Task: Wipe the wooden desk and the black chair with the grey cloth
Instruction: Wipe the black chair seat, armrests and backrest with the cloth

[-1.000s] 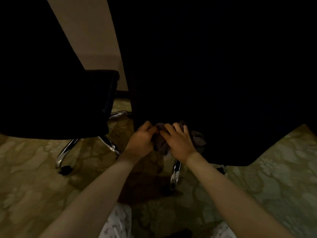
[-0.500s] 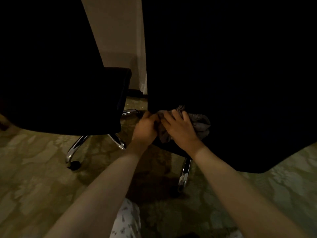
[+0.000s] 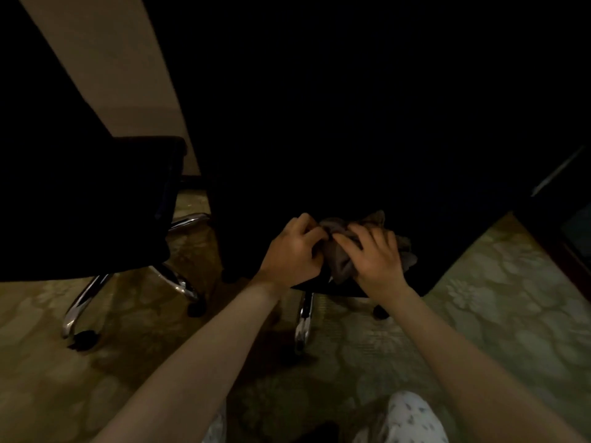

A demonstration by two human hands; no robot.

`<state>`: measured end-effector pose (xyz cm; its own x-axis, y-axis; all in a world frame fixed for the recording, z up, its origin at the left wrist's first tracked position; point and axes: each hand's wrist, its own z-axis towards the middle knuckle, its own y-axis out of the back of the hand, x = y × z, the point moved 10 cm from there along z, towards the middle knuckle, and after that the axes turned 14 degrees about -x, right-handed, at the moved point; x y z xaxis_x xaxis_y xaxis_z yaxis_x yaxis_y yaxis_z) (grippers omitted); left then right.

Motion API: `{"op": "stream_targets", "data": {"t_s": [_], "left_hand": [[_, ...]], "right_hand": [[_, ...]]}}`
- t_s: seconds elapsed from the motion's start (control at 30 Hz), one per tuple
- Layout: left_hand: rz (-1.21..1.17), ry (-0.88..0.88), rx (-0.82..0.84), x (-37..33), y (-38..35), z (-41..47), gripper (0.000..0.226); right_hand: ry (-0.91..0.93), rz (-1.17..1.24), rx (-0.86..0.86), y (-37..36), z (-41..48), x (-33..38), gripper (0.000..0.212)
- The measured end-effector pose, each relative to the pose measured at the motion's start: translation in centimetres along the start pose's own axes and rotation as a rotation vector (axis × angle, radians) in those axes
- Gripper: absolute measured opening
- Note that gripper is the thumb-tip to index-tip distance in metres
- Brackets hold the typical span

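Observation:
The black chair (image 3: 351,123) fills the upper middle of the head view as a dark mass; its chrome base (image 3: 303,327) shows below. The grey cloth (image 3: 340,266) is bunched against the chair's lower edge. My left hand (image 3: 292,251) grips the cloth's left end with curled fingers. My right hand (image 3: 375,260) lies over the bunch, its spread fingers bent onto the fabric. More cloth (image 3: 406,251) sticks out to the right of that hand. Much of the chair's surface is lost in darkness.
A second black chair (image 3: 96,203) on chrome legs (image 3: 80,308) stands at the left. Patterned carpet (image 3: 495,298) covers the floor. A dark wooden furniture edge (image 3: 572,238) runs along the right. A beige wall (image 3: 112,75) lies behind. My patterned trouser knees (image 3: 409,420) show below.
Both hands have kept hold of the cloth at the chair's lower edge and gathered it into a tighter bunch. The view has swung slightly, and more carpet shows on the right.

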<state>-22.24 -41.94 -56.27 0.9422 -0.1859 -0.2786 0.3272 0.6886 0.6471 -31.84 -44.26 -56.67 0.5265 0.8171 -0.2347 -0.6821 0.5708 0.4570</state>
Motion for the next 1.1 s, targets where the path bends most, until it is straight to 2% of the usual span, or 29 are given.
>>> {"op": "stream_targets", "data": {"t_s": [0.1, 0.2, 0.33, 0.43, 0.5, 0.53, 0.6, 0.63, 0.73, 0.77, 0.9, 1.03, 1.1], "left_hand": [[0.014, -0.13, -0.126, -4.0, 0.3, 3.2, 0.02], [0.06, -0.151, -0.108, -6.2, -1.3, 5.0, 0.032], [0.119, -0.192, -0.02, -6.7, -4.2, 4.1, 0.032], [0.172, -0.201, 0.189, -6.5, -8.6, 1.7, 0.019], [0.269, -0.101, 0.421, -4.9, -11.7, -0.6, 0.021], [0.283, -0.025, 0.469, -4.1, -12.3, -1.5, 0.023], [0.175, 0.034, 0.401, -4.5, -12.1, -1.2, 0.013], [0.152, -0.021, 0.34, -5.4, -11.7, -0.4, 0.006], [0.14, -0.092, 0.229, -7.3, -11.5, 2.3, 0.009], [0.125, -0.131, 0.195, -8.5, -11.6, 2.9, 0.011], [0.137, -0.271, 0.148, -13.9, -12.2, 3.3, 0.054], [0.049, -0.237, -0.125, -17.4, -8.6, 6.9, 0.059], [-0.01, -0.282, -0.245, -19.3, -6.1, 9.6, 0.05]], "right_hand": [[-0.04, -0.066, -0.112, 3.8, 1.3, -3.7, 0.037], [-0.11, -0.083, -0.182, 5.5, 1.2, -6.8, 0.034], [-0.172, -0.006, -0.128, 3.7, -2.1, -7.7, 0.039], [-0.251, 0.087, 0.046, 0.5, -6.7, -7.5, 0.043], [-0.227, 0.091, 0.218, -1.5, -9.7, -6.6, 0.048], [-0.221, 0.082, 0.287, -2.1, -10.9, -6.5, 0.049], [-0.269, 0.082, 0.32, -1.7, -12.5, -7.5, 0.046], [-0.313, 0.084, 0.299, -1.0, -13.1, -8.4, 0.045], [-0.452, 0.105, 0.188, 1.4, -13.6, -12.0, 0.047], [-0.488, 0.111, 0.143, 2.4, -13.2, -13.0, 0.048], [-0.574, 0.126, -0.075, 6.9, -9.4, -15.9, 0.036], [-0.532, 0.13, -0.331, 12.3, -5.2, -17.4, 0.03], [-0.533, 0.134, -0.429, 14.4, -2.7, -18.4, 0.03]]}}
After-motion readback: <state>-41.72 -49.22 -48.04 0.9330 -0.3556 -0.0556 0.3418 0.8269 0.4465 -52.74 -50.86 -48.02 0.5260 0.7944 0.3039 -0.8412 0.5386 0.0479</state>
